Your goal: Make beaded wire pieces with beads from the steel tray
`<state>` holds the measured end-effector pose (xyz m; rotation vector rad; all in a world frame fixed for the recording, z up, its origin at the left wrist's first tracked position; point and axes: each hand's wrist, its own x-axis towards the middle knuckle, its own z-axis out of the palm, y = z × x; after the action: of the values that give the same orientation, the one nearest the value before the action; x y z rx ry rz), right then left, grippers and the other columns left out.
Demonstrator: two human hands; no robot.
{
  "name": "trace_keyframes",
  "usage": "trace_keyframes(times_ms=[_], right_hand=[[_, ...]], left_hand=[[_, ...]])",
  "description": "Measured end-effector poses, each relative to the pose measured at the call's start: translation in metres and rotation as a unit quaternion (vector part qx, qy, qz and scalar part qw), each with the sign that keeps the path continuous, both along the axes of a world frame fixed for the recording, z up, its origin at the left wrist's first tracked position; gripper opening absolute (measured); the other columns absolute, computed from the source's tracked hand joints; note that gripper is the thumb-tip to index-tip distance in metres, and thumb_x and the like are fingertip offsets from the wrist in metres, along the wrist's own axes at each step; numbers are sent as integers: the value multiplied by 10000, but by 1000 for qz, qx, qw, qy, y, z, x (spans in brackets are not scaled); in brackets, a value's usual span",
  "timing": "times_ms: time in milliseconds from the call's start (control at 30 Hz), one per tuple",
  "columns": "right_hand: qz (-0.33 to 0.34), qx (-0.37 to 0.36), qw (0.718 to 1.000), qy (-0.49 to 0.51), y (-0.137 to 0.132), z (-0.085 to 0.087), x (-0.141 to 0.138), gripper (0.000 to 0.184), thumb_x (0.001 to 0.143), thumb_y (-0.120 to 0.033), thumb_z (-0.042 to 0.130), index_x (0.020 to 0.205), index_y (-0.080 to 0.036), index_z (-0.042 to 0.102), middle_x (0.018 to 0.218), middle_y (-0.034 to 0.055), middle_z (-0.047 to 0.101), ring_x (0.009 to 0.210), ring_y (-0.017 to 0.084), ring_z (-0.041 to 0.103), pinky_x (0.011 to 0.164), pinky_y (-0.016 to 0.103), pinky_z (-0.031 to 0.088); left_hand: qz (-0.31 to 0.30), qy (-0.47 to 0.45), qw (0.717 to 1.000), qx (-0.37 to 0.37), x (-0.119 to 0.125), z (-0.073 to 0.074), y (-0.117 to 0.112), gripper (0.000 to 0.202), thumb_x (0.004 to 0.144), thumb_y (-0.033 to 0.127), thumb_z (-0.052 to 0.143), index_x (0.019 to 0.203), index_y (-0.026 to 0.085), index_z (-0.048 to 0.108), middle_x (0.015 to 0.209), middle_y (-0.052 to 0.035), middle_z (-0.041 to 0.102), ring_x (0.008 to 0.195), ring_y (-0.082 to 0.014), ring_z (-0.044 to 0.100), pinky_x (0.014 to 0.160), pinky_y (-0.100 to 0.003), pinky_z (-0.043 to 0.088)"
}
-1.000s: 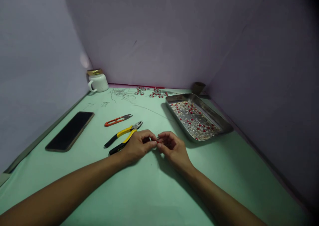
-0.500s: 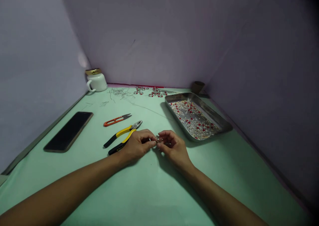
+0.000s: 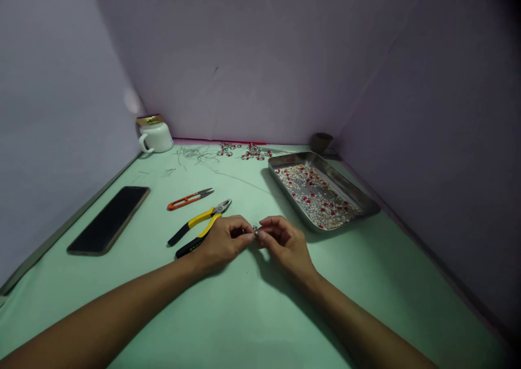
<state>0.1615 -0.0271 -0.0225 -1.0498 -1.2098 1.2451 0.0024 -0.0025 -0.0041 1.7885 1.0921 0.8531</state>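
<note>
Near the middle of the green cloth, a small beaded piece (image 3: 255, 231) sits between the fingertips of both hands. My left hand (image 3: 228, 241) pinches it from the left with thumb and forefinger. From the right, my right hand (image 3: 287, 245) pinches it too, its other fingers curled. Fingers cover most of the piece, so its full shape is hidden. Just beyond my left hand lie pliers (image 3: 199, 227) with yellow and black handles, partly behind that hand. Orange thread snips (image 3: 189, 199) rest a little farther back.
A metal tray (image 3: 295, 209) of red, clear and pearly beads stands at right. Beaded pieces (image 3: 254, 152) and loose wire (image 3: 195, 154) lie at the back. A phone (image 3: 109, 220) is at left, a white mug (image 3: 157, 137) and a dark cup (image 3: 321, 142) in the far corners.
My right fingers have closed in on the beaded piece, which shows less spread between the hands. The whole view has shifted slightly; the tools and tray stay in place.
</note>
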Motion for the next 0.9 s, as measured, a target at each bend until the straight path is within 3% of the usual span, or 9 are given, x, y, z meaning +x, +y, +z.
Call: trace_keyframes(times_ms=[200, 367, 533, 667, 767, 900], right_hand=[[-17, -57, 998, 24, 3, 2, 0, 234, 606, -230, 742, 787, -183, 602, 613, 2, 661, 559, 137, 594, 585, 276, 466], [8, -109, 990, 91, 3, 6, -1, 285, 596, -283, 765, 788, -165, 590, 582, -8, 652, 537, 117, 593, 577, 259, 474], [36, -133, 983, 125, 2, 6, -1, 339, 577, -315, 788, 801, -155, 590, 611, 5, 669, 524, 110, 602, 569, 252, 482], [1, -121, 988, 91, 4, 8, 1, 287, 578, -322, 776, 726, -147, 603, 543, -1, 638, 482, 103, 565, 513, 238, 463], [-44, -103, 992, 59, 6, 11, 4, 262, 586, -337, 755, 697, -146, 614, 487, -29, 572, 447, 91, 504, 440, 216, 425], [23, -139, 990, 29, 6, 13, 5, 305, 603, -402, 734, 690, -129, 630, 566, 3, 572, 509, 109, 515, 418, 218, 433]], left_hand=[[-6, 19, 1000, 3, 0, 2, -1, 70, 674, 211, 590, 661, 144, 607, 656, -19, 589, 611, -133, 510, 568, -248, 400], [-2, 24, 1000, 16, 1, 2, -2, 90, 666, 222, 618, 657, 140, 583, 644, -11, 569, 589, -121, 488, 552, -245, 389], [8, -13, 999, -33, -1, -2, -2, 119, 678, 250, 612, 692, 142, 565, 623, 8, 559, 570, -110, 487, 519, -226, 385], [26, -81, 988, -129, -2, 0, -1, 156, 677, 276, 611, 722, 132, 575, 521, 33, 529, 468, -90, 466, 449, -210, 364], [31, -81, 986, -146, -1, 4, 1, 156, 665, 273, 616, 703, 124, 588, 448, 50, 492, 412, -77, 435, 415, -199, 344], [15, -76, 989, -128, 1, 6, 1, 142, 674, 259, 599, 709, 121, 595, 443, 53, 486, 409, -73, 434, 414, -195, 345]])
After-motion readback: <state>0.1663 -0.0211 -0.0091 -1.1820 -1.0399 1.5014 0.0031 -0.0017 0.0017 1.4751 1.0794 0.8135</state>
